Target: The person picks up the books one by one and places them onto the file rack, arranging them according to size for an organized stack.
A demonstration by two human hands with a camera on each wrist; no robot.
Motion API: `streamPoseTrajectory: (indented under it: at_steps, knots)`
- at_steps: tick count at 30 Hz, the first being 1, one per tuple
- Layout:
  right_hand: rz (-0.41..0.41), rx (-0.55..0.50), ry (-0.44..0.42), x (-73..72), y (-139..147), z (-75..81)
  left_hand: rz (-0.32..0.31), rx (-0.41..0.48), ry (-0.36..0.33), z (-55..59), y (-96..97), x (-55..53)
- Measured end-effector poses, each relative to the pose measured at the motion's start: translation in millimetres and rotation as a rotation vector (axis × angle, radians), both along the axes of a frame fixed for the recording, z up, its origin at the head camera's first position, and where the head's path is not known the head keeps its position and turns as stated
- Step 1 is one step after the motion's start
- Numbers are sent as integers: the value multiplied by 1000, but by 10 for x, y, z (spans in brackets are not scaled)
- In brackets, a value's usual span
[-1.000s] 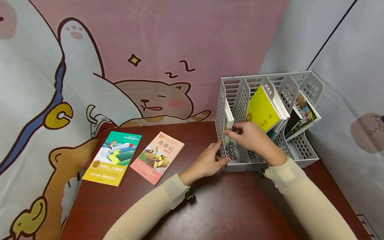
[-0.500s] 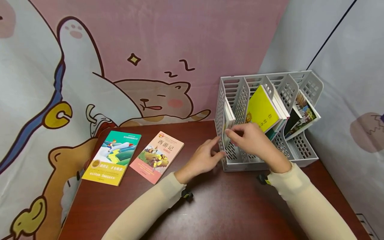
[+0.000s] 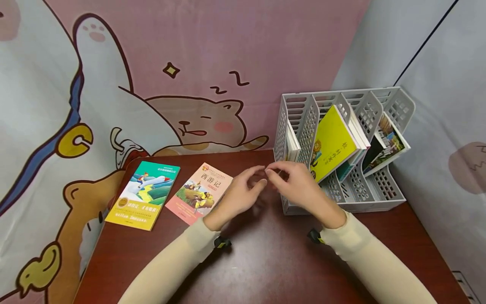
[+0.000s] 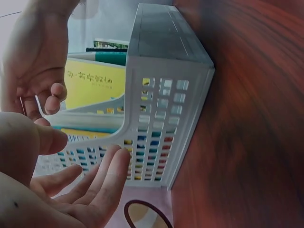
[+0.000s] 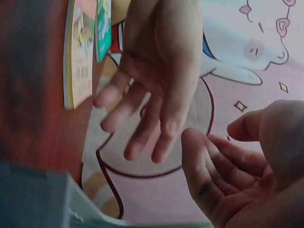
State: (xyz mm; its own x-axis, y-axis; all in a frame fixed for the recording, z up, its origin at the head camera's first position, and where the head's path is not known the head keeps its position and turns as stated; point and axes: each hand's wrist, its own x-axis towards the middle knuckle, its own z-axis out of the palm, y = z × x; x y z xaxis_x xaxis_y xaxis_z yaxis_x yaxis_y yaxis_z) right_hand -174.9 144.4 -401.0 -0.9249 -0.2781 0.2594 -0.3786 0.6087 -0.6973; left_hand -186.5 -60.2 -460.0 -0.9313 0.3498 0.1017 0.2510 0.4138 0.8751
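Observation:
My left hand (image 3: 243, 192) is raised over the table with its fingers loosely bent and nothing in them. My right hand (image 3: 300, 188) hovers close beside it, likewise holding nothing; its fingertips overlap the left ones in the head view. Just behind the right hand is a grey perforated file rack (image 3: 341, 207). White-edged books (image 3: 292, 143) stand in its leftmost compartment, and a yellow book (image 3: 334, 145) leans out of another. Partly behind my left forearm, a pink book (image 3: 197, 196) lies flat on the table.
A green and yellow book (image 3: 146, 194) lies left of the pink one. More books, one with a colourful cover (image 3: 391, 141), lean in the rack's right compartments. A cartoon-printed cloth (image 3: 212, 50) hangs behind the dark red table (image 3: 243, 270).
Both hands have drawn away from the rack's left compartment towards the left and come together. My right hand has let go of the books there, which stay in the rack.

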Motion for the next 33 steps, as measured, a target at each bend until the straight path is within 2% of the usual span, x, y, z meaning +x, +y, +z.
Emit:
streamPoseTrajectory:
  at_steps: [6,16,23,33]
  knots:
    - [28,-18,23,20,-263,-99,50,54,10,-62,-204,-10]
    - [86,-29,-27,125,-708,-337,138,-37,-53,-164,-736,94]
    - [60,-34,-63,36,-924,-494,245,-193,-100,-241,-1178,165]
    - [17,151,-204,-152,-1146,-716,350,-298,-80,-376,-1716,271]
